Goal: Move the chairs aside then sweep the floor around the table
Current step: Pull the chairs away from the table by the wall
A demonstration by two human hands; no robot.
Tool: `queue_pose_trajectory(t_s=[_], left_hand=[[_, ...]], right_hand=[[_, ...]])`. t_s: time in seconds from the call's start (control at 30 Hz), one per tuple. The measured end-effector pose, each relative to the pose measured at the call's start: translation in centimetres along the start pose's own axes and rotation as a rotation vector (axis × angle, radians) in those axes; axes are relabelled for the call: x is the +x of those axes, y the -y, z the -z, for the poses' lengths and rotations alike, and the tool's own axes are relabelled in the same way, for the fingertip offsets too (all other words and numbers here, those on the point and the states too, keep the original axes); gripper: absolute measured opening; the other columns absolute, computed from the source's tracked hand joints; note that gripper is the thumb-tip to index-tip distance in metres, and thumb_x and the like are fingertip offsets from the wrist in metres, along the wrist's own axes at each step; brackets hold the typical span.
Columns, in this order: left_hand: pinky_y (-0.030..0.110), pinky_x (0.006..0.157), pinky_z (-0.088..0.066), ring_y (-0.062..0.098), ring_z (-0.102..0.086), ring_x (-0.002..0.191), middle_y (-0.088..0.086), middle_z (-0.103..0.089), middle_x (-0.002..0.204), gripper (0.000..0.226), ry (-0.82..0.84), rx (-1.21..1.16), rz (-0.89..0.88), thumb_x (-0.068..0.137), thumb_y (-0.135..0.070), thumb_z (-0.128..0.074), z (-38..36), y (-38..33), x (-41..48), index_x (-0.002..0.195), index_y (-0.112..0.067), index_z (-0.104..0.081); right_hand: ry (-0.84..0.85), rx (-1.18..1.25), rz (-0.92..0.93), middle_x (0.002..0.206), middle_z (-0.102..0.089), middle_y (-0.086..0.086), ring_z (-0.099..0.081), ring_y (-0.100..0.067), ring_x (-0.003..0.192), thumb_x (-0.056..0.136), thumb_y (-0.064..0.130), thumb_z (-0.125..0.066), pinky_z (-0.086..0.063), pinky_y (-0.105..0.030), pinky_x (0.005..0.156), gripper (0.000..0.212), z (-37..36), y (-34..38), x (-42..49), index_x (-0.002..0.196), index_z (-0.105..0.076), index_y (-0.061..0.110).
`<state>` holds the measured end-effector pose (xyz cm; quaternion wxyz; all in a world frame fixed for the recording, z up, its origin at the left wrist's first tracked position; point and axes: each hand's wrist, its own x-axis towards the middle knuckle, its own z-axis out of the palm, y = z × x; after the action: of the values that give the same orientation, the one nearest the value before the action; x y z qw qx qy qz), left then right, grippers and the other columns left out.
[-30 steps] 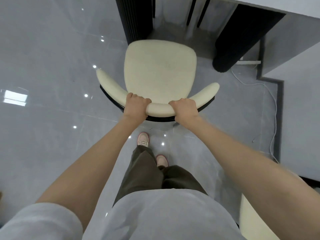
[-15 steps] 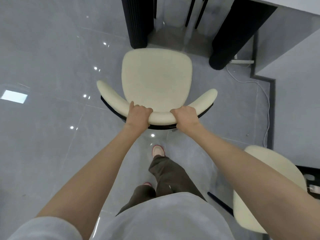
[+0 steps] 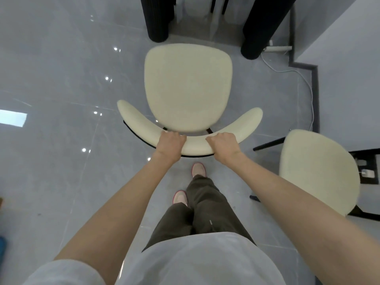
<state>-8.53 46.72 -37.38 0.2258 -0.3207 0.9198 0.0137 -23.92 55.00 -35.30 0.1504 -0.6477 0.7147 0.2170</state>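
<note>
The cream chair (image 3: pixel 188 87) has been drawn back further from the table's two black fluted legs (image 3: pixel 157 19). A second chair (image 3: pixel 316 171) now shows more fully at the right. The cream chair stands mid-scene, with a rounded, softly padded seat. Its backrest (image 3: pixel 195 146) is a curved cushioned band on a thin dark frame. The left hand (image 3: pixel 169 144) and right hand (image 3: pixel 223 144) each curl tightly over that band, close together. The chair's own legs are mostly hidden under the seat, and the tabletop is cut off at the far edge. A white cable (image 3: pixel 304 79) trails across the glossy grey floor (image 3: pixel 61 68).
</note>
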Motion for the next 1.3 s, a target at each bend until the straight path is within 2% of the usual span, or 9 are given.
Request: queue_pose_trajectory(t_s=[0.23,0.5,0.87,1.03,1.3], left_hand=[[0.031,0.081,-0.040,0.026,-0.061,0.099,0.005,-0.066,0.103,0.035,0.015,-0.013,-0.019,0.079,-0.009,-0.060,-1.6,-3.1,-5.3,0.112,-0.018,-0.056],[0.032,0.084,-0.039,0.026,-0.061,0.102,0.005,-0.066,0.106,0.036,0.033,-0.017,0.011,0.082,-0.015,-0.058,-3.8,-9.1,-11.3,0.117,-0.018,-0.052],[0.032,0.082,-0.042,0.028,-0.062,0.102,0.007,-0.066,0.108,0.036,0.045,-0.022,0.042,0.083,-0.015,-0.056,-5.7,-19.9,-19.6,0.118,-0.017,-0.053],[0.030,0.072,-0.041,0.027,-0.063,0.100,0.007,-0.066,0.106,0.030,0.072,-0.046,0.024,0.081,-0.019,-0.060,-5.6,-23.0,-22.8,0.111,-0.018,-0.056],[0.031,0.081,-0.047,0.025,-0.062,0.104,0.005,-0.066,0.110,0.032,0.066,-0.005,-0.040,0.080,-0.028,-0.065,-6.0,-25.2,-27.3,0.111,-0.021,-0.061]], right_hand=[[0.005,0.003,-0.021,0.108,-0.067,-0.009,-0.063,-0.029,0.102,0.081,0.002,-0.057,-0.037,-0.029,0.070,0.031,-2.7,2.5,-5.9,0.110,-0.061,0.013],[-0.002,0.001,0.013,0.110,-0.066,-0.009,-0.062,-0.028,0.104,0.081,-0.001,-0.056,-0.033,-0.029,0.069,0.033,-6.4,2.9,-13.1,0.112,-0.060,0.011],[0.026,-0.012,0.061,0.113,-0.065,-0.008,-0.061,-0.027,0.107,0.083,0.000,-0.057,-0.034,-0.028,0.071,0.032,-12.5,1.6,-23.7,0.113,-0.061,0.012],[0.053,-0.013,0.049,0.114,-0.066,-0.007,-0.062,-0.027,0.108,0.082,0.003,-0.058,-0.045,-0.030,0.081,0.033,-14.4,1.6,-27.5,0.113,-0.063,0.013],[0.077,-0.009,-0.008,0.114,-0.066,-0.007,-0.062,-0.026,0.108,0.082,0.007,-0.060,-0.046,-0.031,0.082,0.032,-16.2,3.8,-33.2,0.113,-0.064,0.015]])
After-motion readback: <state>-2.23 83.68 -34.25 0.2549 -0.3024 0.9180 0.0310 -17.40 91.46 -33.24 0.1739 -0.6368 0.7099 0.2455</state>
